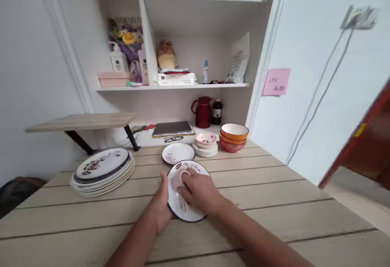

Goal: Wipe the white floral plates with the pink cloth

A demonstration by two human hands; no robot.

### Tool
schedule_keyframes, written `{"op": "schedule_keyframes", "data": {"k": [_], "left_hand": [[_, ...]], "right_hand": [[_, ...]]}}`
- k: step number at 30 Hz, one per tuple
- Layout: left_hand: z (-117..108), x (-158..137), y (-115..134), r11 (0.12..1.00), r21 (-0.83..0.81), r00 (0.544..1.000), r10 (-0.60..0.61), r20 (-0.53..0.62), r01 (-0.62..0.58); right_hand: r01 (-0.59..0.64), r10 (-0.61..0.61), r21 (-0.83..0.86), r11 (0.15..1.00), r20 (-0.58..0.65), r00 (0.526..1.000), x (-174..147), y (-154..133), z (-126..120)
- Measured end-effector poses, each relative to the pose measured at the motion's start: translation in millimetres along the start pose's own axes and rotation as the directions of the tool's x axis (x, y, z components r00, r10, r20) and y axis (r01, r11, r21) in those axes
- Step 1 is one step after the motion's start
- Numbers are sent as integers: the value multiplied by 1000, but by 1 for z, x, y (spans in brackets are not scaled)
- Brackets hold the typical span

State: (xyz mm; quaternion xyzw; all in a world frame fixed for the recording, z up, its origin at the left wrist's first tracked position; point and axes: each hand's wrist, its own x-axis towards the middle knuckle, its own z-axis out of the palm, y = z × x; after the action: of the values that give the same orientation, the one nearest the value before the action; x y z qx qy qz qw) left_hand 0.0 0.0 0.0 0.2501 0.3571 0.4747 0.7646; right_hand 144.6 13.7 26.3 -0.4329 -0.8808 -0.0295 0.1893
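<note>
the held plate (192, 215) is white and dark-rimmed.

Two bare hands show, a left hand (161, 208) and a right hand (201, 189), each joined to a bare forearm. The left forearm (134, 240) is slim and smooth in outline, broader toward the lower edge of the view and narrower at the left wrist (151, 221). Its thumb (164, 185) is fairly straight with a rounded tip. The right forearm (258, 232) has much the same plain, tapering shape, and the right wrist (219, 207) is bare too. The back of the right hand is broad and gently rounded, with slender fingers. The nails are too small and blurred to make out. Both forearms are cut off by the lower edge, so the upper arms are out of view.
</note>
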Motion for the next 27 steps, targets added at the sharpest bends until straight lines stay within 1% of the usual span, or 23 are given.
{"op": "schedule_keyframes", "data": {"k": [3,5,7,8,10,12,13,14,15,16,17,18,19,21,22,24,26,27], "left_hand": [[0,-4,0,1000,6,1000,-8,0,8],[0,-6,0,1000,14,1000,-26,5,26],[1,-7,1,999,25,999,-44,11,43],[1,-7,1,998,31,999,-48,16,48],[2,-7,2,998,33,998,-48,34,47],[3,-7,3,999,20,997,-47,59,46],[3,-7,3,999,10,996,-45,73,45],[3,-7,4,999,2,995,-43,88,43],[3,-7,4,999,-5,994,-44,104,45],[4,-7,4,999,-9,992,-46,119,47],[4,-7,4,999,-12,991,-50,128,52],[4,-7,4,998,-13,990,-53,129,55],[4,-8,3,998,-14,991,-55,123,57],[4,-8,2,999,-16,994,-42,99,44],[4,-8,1,999,-19,996,-27,88,29],[4,-8,0,1000,-26,996,6,86,-3],[3,-7,0,999,-33,994,25,103,-22],[3,-6,-1,999,-36,993,27,116,-23]], "right_hand": [[-144,145,-46,988,9,989,2,15,-9],[-199,204,-84,976,61,977,-1,25,-16],[-205,221,-117,972,138,966,-7,34,-25],[-183,203,-123,975,180,962,-11,38,-29],[-89,117,-108,990,291,949,-18,40,-38],[32,-11,-44,999,417,909,-23,37,-44],[87,-78,3,996,463,883,-25,32,-44],[128,-138,54,990,480,866,-25,26,-43],[158,-186,99,982,472,861,-24,20,-40],[179,-221,135,975,437,872,-23,13,-36],[181,-229,158,971,384,895,-21,6,-31],[160,-208,167,973,329,921,-18,0,-25],[123,-163,161,979,269,949,-15,-5,-19],[48,-66,126,991,143,988,-8,-10,-9],[13,-21,97,995,81,997,-5,-10,-6],[-45,46,31,998,-21,999,1,-7,-3],[-101,98,-32,994,-71,993,3,1,-4],[-125,120,-57,991,-78,990,3,5,-6]]}}
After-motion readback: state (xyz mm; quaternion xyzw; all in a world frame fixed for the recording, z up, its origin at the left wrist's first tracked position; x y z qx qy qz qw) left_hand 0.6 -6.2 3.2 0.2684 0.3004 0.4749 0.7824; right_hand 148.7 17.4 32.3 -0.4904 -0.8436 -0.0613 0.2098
